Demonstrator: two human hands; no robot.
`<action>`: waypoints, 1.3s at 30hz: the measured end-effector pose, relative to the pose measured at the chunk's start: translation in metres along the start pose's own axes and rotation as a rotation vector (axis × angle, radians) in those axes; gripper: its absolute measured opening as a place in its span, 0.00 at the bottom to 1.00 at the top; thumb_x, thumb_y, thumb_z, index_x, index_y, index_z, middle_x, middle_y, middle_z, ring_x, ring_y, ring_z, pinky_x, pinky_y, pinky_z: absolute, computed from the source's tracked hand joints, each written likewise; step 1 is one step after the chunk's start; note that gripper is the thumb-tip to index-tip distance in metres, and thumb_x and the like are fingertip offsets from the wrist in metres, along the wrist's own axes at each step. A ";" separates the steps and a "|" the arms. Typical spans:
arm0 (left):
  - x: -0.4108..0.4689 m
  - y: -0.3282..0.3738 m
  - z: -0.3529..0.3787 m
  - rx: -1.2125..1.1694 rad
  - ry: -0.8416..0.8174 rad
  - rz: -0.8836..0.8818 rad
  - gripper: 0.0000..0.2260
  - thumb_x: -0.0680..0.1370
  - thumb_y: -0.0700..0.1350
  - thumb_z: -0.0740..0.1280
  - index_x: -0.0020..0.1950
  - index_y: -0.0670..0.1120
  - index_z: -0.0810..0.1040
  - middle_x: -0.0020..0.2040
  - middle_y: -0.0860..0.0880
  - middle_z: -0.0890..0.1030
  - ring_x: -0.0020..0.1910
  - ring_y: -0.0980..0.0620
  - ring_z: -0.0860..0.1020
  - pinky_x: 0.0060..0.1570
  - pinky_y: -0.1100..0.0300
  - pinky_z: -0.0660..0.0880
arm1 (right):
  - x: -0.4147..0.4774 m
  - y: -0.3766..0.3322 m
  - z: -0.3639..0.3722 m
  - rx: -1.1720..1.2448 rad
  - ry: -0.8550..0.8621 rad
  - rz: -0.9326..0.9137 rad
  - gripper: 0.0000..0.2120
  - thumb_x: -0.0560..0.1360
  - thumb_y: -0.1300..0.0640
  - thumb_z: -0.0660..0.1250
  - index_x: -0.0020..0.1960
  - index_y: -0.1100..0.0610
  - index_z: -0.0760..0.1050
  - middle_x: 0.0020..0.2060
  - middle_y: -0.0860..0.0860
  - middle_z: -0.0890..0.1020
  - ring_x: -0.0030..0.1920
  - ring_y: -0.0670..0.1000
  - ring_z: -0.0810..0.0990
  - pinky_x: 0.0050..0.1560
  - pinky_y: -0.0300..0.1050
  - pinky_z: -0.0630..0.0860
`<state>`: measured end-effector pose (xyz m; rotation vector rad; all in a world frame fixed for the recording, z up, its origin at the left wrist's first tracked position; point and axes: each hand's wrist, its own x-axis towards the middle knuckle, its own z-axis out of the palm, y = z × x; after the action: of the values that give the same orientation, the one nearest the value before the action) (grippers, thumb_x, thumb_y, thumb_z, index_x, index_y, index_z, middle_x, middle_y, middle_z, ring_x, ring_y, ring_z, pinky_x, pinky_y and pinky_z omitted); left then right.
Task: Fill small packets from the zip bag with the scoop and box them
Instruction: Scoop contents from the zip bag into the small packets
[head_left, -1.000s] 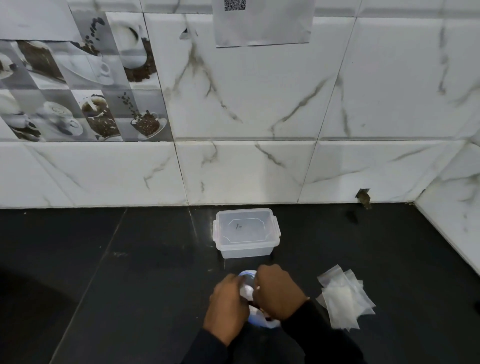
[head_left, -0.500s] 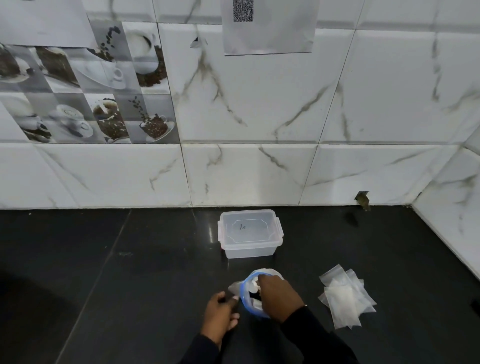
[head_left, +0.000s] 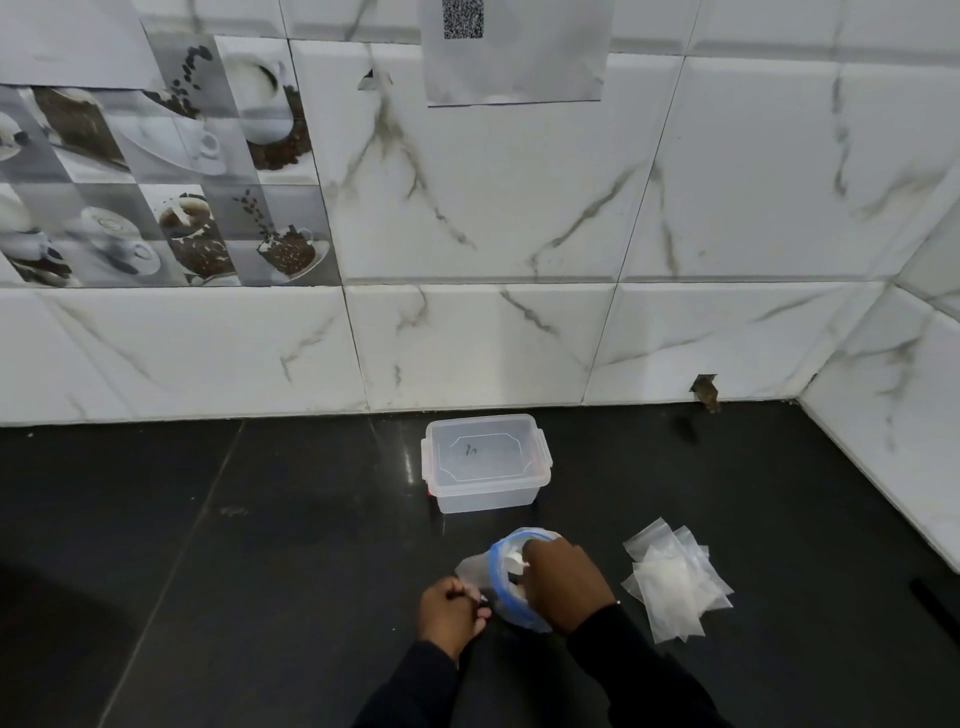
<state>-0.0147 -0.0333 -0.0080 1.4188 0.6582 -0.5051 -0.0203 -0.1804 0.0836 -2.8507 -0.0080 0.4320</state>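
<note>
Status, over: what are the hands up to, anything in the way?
Left hand pinches small packet. Right hand in zip bag, gripping white scoop. Clear box closed; lid in the way.

Both forearms are covered by long sleeves of a plain, dark fabric that reads as black. The left sleeve is ended at the wrist by a close cuff. The right sleeve is cut the same way and is rendered broader by the wide-angle view. The left hand and the right hand are left bare. A small pale glint is caught at the right cuff, possibly a thin bracelet, though it is too small to be made out.
</note>
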 end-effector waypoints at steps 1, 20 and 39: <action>0.000 -0.003 -0.002 -0.040 -0.017 -0.023 0.12 0.78 0.29 0.59 0.39 0.42 0.75 0.38 0.41 0.81 0.34 0.48 0.78 0.34 0.59 0.77 | 0.001 0.002 0.000 0.012 -0.004 0.007 0.14 0.78 0.51 0.64 0.61 0.55 0.77 0.59 0.53 0.80 0.60 0.54 0.78 0.62 0.45 0.72; 0.005 -0.026 -0.010 0.041 0.071 -0.087 0.05 0.78 0.34 0.63 0.50 0.32 0.75 0.33 0.36 0.79 0.28 0.41 0.82 0.24 0.58 0.79 | 0.018 0.026 -0.010 0.338 0.105 -0.018 0.07 0.71 0.49 0.68 0.45 0.49 0.83 0.38 0.44 0.83 0.42 0.46 0.81 0.49 0.43 0.78; -0.069 -0.009 0.147 0.420 -0.686 0.065 0.16 0.78 0.42 0.68 0.65 0.47 0.69 0.49 0.41 0.82 0.35 0.50 0.84 0.34 0.62 0.80 | 0.008 0.191 -0.026 -0.029 -0.058 0.288 0.14 0.71 0.49 0.74 0.55 0.45 0.76 0.55 0.47 0.80 0.51 0.49 0.80 0.49 0.42 0.75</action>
<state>-0.0537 -0.1850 0.0366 1.5161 -0.0547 -1.0572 -0.0117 -0.3708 0.0567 -2.8740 0.3928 0.5753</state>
